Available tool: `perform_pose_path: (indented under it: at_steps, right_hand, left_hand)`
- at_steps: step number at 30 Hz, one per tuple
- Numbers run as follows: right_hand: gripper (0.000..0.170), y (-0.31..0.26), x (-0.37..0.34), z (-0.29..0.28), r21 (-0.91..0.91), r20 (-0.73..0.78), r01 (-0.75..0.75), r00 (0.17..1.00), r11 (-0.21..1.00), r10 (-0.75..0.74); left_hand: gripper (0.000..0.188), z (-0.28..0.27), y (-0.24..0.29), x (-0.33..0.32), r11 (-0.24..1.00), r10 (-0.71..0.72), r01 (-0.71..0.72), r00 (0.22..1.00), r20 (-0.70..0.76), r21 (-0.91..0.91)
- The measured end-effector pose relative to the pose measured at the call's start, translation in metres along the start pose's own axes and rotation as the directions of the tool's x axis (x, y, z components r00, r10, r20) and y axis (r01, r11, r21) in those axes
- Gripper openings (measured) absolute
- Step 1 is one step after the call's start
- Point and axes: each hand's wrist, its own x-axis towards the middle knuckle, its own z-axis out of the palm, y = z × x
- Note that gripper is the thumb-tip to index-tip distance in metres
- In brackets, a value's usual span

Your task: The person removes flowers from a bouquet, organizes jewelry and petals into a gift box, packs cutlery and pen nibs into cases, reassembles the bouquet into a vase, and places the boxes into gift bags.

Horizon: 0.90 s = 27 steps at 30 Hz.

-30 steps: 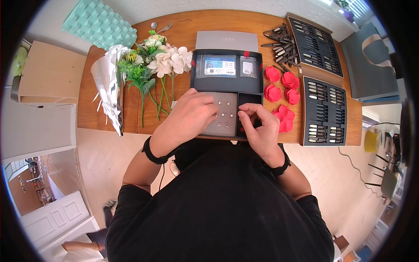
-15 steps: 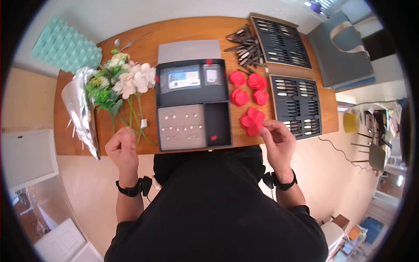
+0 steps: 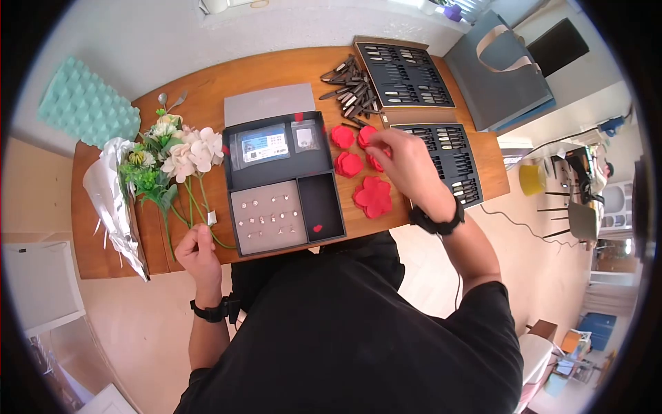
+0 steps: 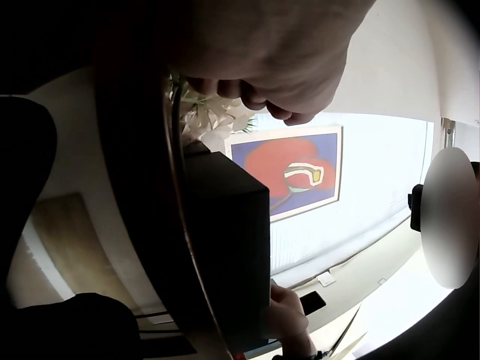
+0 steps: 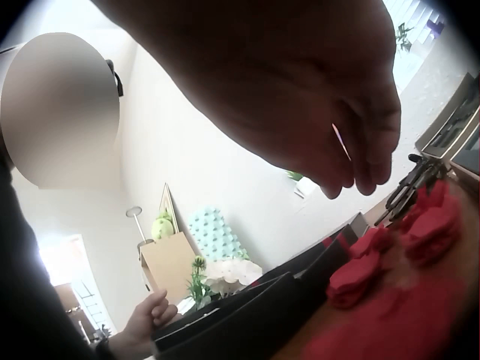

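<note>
In the head view, my right hand hovers over the red flower-shaped pieces, partly covering them, its fingers bent downward. Nothing shows between its fingers in the right wrist view, where the hand hangs above the red pieces. A larger red flower lies nearer the front edge. My left hand is at the table's front edge, loosely curled, left of the open black box. That box holds small jewellery pieces on a grey pad, and a small red piece in its side compartment.
White and green flowers and a silver foil wrap lie at left, with a teal studded block behind. Dark clips lie in a pile near two trays of similar pieces. A grey bag stands at right.
Both hands have left the box: the left moved to its left side, the right moved over to the red flowers and then further back. The head view has shifted.
</note>
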Motion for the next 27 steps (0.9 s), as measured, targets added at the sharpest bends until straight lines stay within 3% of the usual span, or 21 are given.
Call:
perform_pose_path:
  at_steps: [5,7,11,14,21,27]
  right_hand:
    - [0.02,0.014,0.056,0.026,-0.098,0.133,0.118,0.985,0.988,-0.105]
    - [0.023,0.024,0.07,0.039,-0.113,0.205,0.257,0.951,0.96,-0.23]
    - [0.038,0.03,0.084,0.045,-0.154,0.399,0.305,0.889,0.94,-0.223]
    - [0.043,0.027,0.087,0.046,-0.169,0.449,0.318,0.867,0.933,-0.215]
    - [0.036,0.033,0.092,0.053,-0.192,0.473,0.375,0.845,0.907,-0.25]
    - [0.024,0.033,0.093,0.057,-0.291,0.547,0.338,0.826,0.895,-0.134]
  left_hand:
    - [0.046,0.0,-0.005,0.001,0.997,0.06,-0.06,0.998,0.01,0.044]
    - [0.046,0.001,-0.006,0.001,0.996,0.085,-0.086,0.996,0.026,0.018]
    - [0.046,0.003,0.001,0.002,0.994,0.098,-0.1,0.994,0.057,0.044]
    - [0.046,0.005,0.004,0.003,0.99,0.124,-0.129,0.99,0.072,0.062]
    - [0.047,0.006,0.003,0.003,0.985,0.147,-0.157,0.982,0.118,0.078]
    - [0.047,0.006,0.004,0.003,0.983,0.155,-0.165,0.981,0.121,0.08]
